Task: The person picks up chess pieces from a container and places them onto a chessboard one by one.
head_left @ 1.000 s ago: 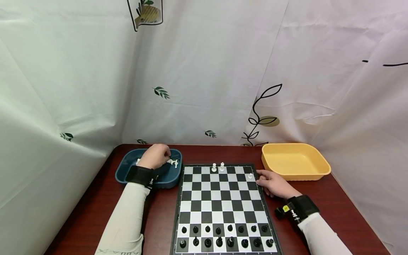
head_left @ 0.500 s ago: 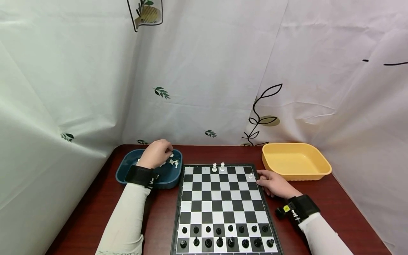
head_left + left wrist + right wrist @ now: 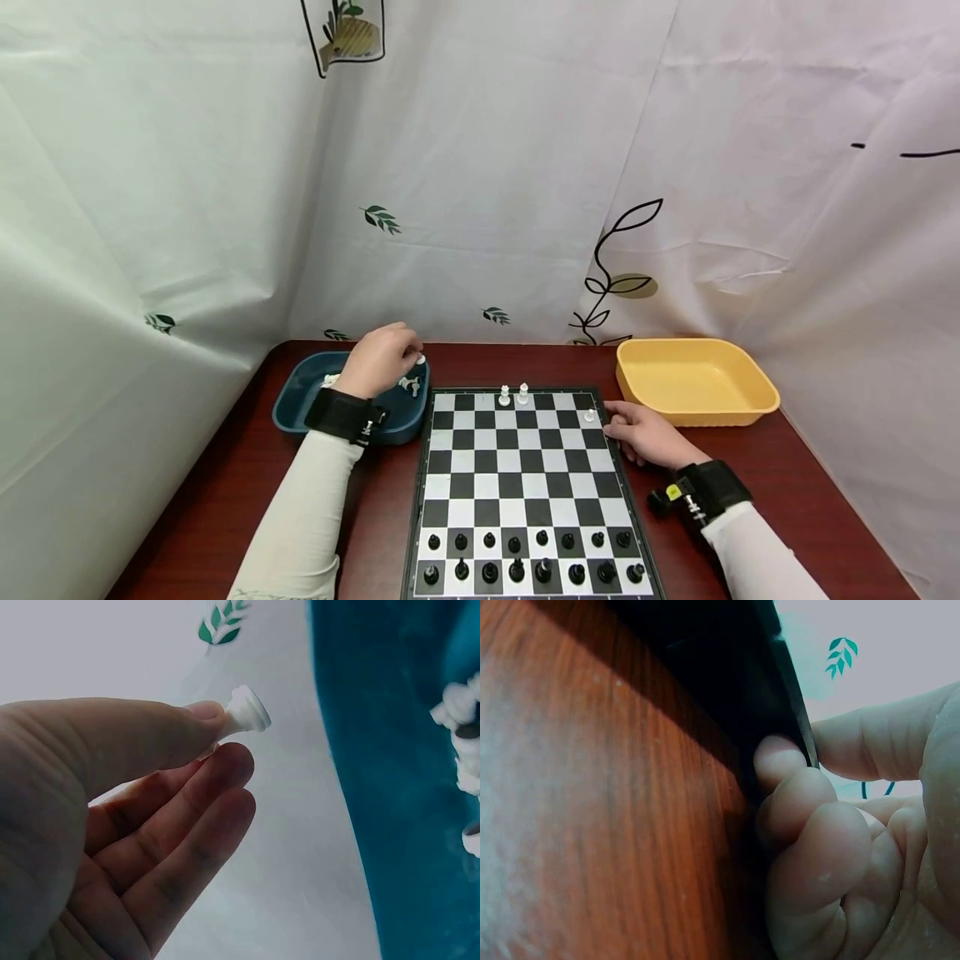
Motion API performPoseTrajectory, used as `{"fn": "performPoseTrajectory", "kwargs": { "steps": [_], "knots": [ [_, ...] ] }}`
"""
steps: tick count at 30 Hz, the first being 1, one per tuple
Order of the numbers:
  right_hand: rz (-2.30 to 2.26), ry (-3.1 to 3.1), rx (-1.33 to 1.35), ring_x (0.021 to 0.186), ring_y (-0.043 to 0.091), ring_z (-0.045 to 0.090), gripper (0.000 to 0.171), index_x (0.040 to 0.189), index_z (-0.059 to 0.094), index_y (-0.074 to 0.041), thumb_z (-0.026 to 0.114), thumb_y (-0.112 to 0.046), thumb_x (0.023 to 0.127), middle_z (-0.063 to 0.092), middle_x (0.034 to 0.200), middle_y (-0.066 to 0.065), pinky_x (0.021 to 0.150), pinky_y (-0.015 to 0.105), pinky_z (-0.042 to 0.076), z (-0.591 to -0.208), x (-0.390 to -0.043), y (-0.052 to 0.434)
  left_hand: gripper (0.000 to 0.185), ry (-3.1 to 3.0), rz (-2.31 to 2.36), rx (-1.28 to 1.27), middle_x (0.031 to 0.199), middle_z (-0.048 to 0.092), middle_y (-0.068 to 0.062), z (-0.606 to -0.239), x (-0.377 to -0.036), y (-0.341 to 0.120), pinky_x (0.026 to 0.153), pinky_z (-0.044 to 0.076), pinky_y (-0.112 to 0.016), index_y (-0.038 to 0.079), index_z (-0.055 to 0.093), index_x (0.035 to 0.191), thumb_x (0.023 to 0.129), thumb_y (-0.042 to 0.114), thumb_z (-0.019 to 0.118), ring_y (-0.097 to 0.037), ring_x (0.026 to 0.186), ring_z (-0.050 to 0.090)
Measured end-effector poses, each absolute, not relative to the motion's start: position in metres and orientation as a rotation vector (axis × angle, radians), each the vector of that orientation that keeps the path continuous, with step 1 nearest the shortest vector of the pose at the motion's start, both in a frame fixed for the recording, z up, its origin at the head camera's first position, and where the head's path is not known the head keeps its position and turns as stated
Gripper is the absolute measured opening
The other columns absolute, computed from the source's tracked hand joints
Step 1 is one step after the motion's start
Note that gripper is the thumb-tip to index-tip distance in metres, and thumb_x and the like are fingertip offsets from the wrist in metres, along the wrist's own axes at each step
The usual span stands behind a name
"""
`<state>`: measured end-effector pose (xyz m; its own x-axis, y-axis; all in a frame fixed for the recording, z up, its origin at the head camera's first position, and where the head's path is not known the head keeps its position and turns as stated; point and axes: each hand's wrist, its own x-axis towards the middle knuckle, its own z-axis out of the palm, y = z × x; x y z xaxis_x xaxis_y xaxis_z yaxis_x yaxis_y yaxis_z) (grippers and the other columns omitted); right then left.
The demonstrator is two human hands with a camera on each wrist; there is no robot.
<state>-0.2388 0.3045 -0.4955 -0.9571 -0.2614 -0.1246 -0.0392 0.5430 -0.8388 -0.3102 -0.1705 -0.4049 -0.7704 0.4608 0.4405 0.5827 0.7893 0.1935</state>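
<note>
The flat black-and-white chessboard point(image 3: 510, 483), beside the blue oblong plastic tray point(image 3: 401, 429), could jolt if the right hand point(image 3: 648, 434) gripping its edge tugs; near the tray's far corner, the left hand point(image 3: 380, 361) pinches a small white plastic chess piece point(image 3: 248, 710), which a loose hold might drop.

Head view bright; left-wrist view dim; pale glare on tabletop point(image 3: 570, 810).

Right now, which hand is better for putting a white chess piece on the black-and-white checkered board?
Probably the left hand: it pinches a small white chess piece near the rounded blue tray. The right hand grips the edge of the black-and-white checkered board.
</note>
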Motion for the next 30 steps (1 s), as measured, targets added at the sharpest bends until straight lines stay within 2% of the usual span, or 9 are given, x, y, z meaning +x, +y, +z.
{"fn": "performPoseTrajectory", "kwargs": {
  "steps": [18,30],
  "knots": [
    [-1.384,2.539,-0.247,0.055,0.024,0.056,0.067,0.159,0.042,0.016,0.07,-0.014,0.106,0.057,0.069,0.005,0.049,0.036,0.05,-0.496,-0.239,0.305,0.008,-2.578,-0.455,-0.953,0.105,0.072,-0.008,-0.391,-0.301,-0.119,0.086,0.062,-0.037,0.006,0.082,0.109,0.101,0.007,0.083,-0.024,0.095,0.073],
    [-1.383,2.537,-0.246,0.055,0.023,0.056,0.066,0.159,0.044,0.015,0.07,-0.016,0.107,0.057,0.07,0.005,0.05,0.036,0.05,-0.494,-0.238,0.304,0.009,-2.545,-0.422,-1.08,0.107,0.072,-0.006,-0.397,-0.304,-0.088,0.086,0.062,-0.035,0.009,0.081,0.111,0.102,0.008,0.082,-0.02,0.096,0.074]
  ]
}}
